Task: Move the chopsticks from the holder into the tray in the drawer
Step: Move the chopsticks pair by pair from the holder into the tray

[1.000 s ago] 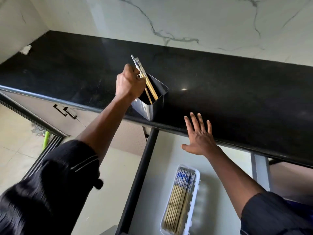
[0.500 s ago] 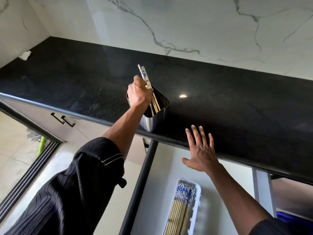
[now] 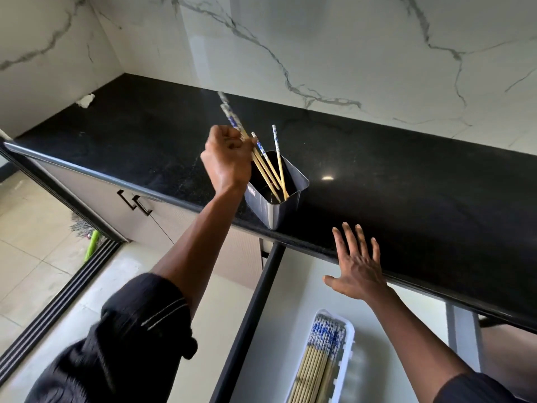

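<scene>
Chopsticks (image 3: 263, 167) stand tilted in our steel holder (image 3: 276, 200) at the front edge of the black worktop (image 3: 406, 184). Our left hand (image 3: 228, 159) has its grip clenched around a blurred pair, whose lower ends sit inside the holder. Our right hand (image 3: 359, 264) is spread, grip released, over the open drawer (image 3: 279, 330), where the white tray (image 3: 347, 353) holds many chopsticks.

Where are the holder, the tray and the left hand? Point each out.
holder (image 3: 277, 212): head view, on its near metal wall.
tray (image 3: 348, 349): head view, on its white right rim.
left hand (image 3: 228, 159): head view, on the back of the fist gripping chopsticks.
</scene>
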